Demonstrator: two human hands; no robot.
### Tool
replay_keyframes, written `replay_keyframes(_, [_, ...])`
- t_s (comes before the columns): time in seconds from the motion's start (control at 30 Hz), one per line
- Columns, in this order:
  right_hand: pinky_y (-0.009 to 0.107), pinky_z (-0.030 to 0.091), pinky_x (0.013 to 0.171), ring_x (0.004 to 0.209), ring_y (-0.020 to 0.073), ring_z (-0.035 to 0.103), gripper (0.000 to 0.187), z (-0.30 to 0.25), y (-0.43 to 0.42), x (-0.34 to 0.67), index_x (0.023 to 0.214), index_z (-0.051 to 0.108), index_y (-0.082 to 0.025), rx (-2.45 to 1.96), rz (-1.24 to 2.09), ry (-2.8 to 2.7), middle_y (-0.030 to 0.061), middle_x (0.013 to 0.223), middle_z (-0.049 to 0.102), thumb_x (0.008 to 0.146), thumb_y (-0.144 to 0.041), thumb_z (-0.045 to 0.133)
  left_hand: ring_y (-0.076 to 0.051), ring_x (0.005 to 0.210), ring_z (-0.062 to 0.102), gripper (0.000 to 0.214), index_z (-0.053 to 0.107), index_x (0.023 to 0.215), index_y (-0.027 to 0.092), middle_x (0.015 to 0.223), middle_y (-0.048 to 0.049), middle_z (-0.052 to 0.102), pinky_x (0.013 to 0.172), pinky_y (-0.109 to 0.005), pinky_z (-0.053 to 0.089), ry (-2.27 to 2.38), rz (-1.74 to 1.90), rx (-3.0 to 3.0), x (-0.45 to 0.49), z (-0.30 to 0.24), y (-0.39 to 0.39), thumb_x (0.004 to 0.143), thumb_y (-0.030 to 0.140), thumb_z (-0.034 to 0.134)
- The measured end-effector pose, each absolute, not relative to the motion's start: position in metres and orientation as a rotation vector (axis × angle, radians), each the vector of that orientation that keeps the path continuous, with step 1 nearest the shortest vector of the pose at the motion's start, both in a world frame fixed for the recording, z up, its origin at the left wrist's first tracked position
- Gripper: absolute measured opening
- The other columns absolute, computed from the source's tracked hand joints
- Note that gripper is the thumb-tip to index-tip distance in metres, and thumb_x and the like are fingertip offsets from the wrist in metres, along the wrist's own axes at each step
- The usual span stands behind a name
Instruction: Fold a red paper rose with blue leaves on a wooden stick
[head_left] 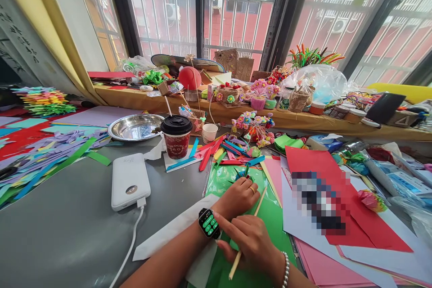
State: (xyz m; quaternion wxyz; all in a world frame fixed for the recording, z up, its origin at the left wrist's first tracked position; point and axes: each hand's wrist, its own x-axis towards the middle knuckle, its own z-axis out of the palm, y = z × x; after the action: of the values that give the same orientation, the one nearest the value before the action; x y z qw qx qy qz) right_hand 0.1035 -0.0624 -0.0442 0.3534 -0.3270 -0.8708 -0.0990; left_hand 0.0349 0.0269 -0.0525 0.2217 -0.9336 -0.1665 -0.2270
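My left hand (239,195), with a ring on one finger, rests curled on the green sheet (266,220); its fingers close around a small folded paper piece of green and blue (243,173). A smartwatch (209,223) with a lit green screen sits on my left wrist. My right hand (251,238), a bead bracelet on its wrist, holds a thin wooden stick (248,231) and its forefinger reaches onto the watch screen.
A white power bank (130,181) with a cable lies left of the hands. Behind stand a red paper cup with black lid (176,136), a steel dish (135,127) and coloured paper strips (222,149). Red and pink sheets (340,189) lie right. The window ledge holds paper flowers (254,126).
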Motion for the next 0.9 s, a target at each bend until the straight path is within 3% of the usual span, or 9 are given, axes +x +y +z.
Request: replay_keyframes(0.9, [0.021,0.038,0.045,0.050,0.0105,0.053,0.019,-0.029,-0.043,0.136,0.095,0.058,-0.012,-1.012,-0.301,-1.982,0.0019,0.058,0.060,0.080,-0.016,0.048,-0.013,0.079,0.048,0.013,0.049,0.079,0.015,0.083,-0.0002,0.054,0.079,-0.028,0.035,-0.586,-0.575,-2.735,0.034,-0.051,0.020,0.084,0.016,0.037])
